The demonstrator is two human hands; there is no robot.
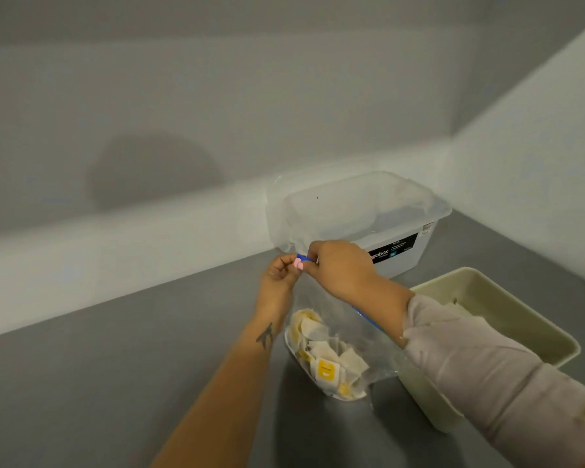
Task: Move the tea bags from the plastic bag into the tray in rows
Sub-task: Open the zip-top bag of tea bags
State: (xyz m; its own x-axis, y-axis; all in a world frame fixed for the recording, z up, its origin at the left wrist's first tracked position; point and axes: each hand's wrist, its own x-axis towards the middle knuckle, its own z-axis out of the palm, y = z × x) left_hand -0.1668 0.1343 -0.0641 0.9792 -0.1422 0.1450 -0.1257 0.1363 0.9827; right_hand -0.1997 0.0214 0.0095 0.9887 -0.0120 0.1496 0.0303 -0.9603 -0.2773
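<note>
Both hands meet at the top of a clear plastic bag (321, 309) held upright over a grey table (81, 383). At left, the left hand (279, 273), its bare forearm marked with a small dark tattoo, pinches the bag's upper edge with curled fingers, a pink thumbnail showing. Just beside it, almost touching, the right hand (340, 268) grips the same edge at the blue zip strip (304, 257), which runs on down the bag's right side behind the wrist; whether the seal is parted cannot be told. A pale sleeve (487, 359) covers the right forearm.

Tea bags (325, 359), white sachets with yellow tags, lie heaped in the bottom of the bag, which rests on the table between the two forearms. Behind the hands, near the corner of the white wall, stands a clear plastic storage box (402, 211) with a black label on its front. To the right of the bag, partly hidden by the sleeved arm, sits the cream-coloured tray (527, 319), its near end just beside the bag; no tea bags can be made out in its visible part
</note>
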